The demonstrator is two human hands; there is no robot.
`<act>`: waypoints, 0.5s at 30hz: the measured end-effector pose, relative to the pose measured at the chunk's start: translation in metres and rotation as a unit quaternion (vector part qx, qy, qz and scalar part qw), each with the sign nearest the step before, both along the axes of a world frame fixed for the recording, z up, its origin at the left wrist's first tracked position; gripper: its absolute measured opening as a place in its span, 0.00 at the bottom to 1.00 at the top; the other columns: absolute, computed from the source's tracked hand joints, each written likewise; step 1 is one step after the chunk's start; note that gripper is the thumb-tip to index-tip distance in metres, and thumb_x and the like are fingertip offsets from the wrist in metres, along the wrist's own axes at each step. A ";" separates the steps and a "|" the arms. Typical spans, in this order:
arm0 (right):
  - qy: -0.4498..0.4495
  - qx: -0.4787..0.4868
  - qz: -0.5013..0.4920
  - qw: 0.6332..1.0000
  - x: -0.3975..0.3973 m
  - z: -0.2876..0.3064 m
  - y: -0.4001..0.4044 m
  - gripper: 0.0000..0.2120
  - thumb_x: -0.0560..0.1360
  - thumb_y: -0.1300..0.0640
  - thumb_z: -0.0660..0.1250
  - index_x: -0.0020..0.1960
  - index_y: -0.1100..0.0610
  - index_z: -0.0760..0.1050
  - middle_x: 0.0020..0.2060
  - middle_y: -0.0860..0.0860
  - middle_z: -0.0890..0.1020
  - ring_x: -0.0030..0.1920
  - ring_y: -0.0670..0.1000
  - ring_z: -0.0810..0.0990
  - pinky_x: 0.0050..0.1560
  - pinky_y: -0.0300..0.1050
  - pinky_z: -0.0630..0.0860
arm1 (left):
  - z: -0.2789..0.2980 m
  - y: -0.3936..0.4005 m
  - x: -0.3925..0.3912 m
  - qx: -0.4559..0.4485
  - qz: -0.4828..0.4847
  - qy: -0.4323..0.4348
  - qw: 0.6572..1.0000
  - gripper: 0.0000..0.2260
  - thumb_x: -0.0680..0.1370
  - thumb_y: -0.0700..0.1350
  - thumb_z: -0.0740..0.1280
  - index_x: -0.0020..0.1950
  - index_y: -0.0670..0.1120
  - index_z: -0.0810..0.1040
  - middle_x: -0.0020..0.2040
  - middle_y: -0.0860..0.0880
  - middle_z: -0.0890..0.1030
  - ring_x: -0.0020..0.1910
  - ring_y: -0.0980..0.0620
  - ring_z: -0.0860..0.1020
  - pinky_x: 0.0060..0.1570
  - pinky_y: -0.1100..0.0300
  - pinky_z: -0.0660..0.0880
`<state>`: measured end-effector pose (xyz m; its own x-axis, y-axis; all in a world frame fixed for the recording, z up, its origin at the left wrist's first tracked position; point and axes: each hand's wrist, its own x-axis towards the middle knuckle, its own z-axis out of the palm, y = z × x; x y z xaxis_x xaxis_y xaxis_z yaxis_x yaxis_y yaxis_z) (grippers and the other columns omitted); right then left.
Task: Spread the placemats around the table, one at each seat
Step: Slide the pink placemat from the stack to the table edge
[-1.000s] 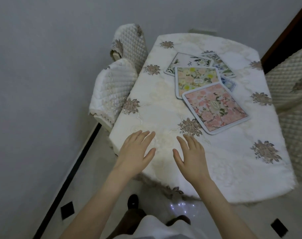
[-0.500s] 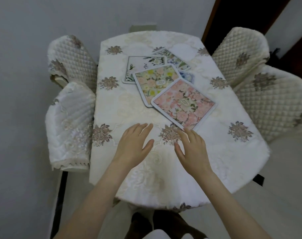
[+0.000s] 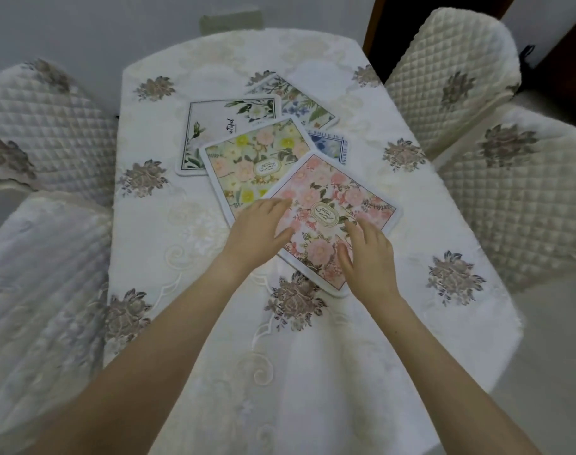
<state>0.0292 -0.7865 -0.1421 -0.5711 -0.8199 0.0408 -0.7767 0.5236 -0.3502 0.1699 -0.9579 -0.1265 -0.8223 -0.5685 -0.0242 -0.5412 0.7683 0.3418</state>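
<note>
Several floral placemats lie overlapped in the middle of the table. The pink one is on top and nearest me. Under it is a yellow-flowered one, then a white one with green leaves, a leafy one at the back, and a blue one peeking out. My left hand rests flat, fingers apart, on the pink mat's left edge. My right hand lies open on its near right part. Neither hand grips anything.
A cream embroidered tablecloth covers the table. Quilted covered chairs stand on both sides: two on the left and two on the right. A grey wall is behind, a dark doorway at the back right.
The view has swung over the table and closer. Both hands have moved forward from the bare cloth onto the pink placemat.
</note>
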 end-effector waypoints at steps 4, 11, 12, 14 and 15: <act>-0.026 0.040 0.010 0.999 -0.031 -0.033 -0.024 0.22 0.78 0.53 0.59 0.70 0.58 0.65 0.71 0.60 0.67 0.72 0.61 0.64 0.68 0.61 0.64 | -0.034 -0.023 -0.030 0.044 0.064 -0.012 0.997 0.27 0.77 0.55 0.62 0.73 0.47 0.62 0.70 0.46 0.70 0.69 0.45 0.67 0.66 0.48 0.66; 0.012 0.122 0.112 0.986 -0.100 -0.070 -0.076 0.27 0.78 0.44 0.56 0.74 0.52 0.59 0.74 0.58 0.62 0.74 0.61 0.59 0.70 0.62 0.58 | -0.090 0.018 -0.042 0.060 0.149 -0.007 0.987 0.29 0.76 0.54 0.63 0.74 0.44 0.60 0.73 0.42 0.65 0.73 0.42 0.61 0.72 0.48 0.59; 0.019 0.123 0.129 0.984 -0.110 -0.074 -0.083 0.26 0.78 0.43 0.55 0.73 0.52 0.59 0.74 0.58 0.62 0.74 0.61 0.59 0.70 0.62 0.58 | -0.094 0.024 -0.043 0.058 0.167 0.000 0.984 0.29 0.76 0.54 0.63 0.73 0.44 0.61 0.72 0.42 0.65 0.72 0.42 0.61 0.71 0.48 0.60; 0.027 0.123 0.142 0.982 -0.128 -0.078 -0.097 0.26 0.78 0.43 0.55 0.72 0.53 0.60 0.74 0.58 0.63 0.73 0.61 0.60 0.69 0.61 0.60 | -0.100 0.033 -0.046 0.062 0.225 0.017 0.972 0.27 0.76 0.52 0.64 0.71 0.43 0.63 0.71 0.41 0.66 0.71 0.42 0.61 0.70 0.49 0.61; 0.033 0.125 0.140 0.982 -0.137 -0.079 -0.103 0.26 0.78 0.43 0.56 0.72 0.53 0.60 0.73 0.58 0.64 0.72 0.61 0.62 0.68 0.61 0.61 | -0.101 0.037 -0.048 0.066 0.256 0.023 0.964 0.26 0.75 0.52 0.64 0.70 0.42 0.63 0.71 0.41 0.66 0.70 0.42 0.61 0.70 0.49 0.61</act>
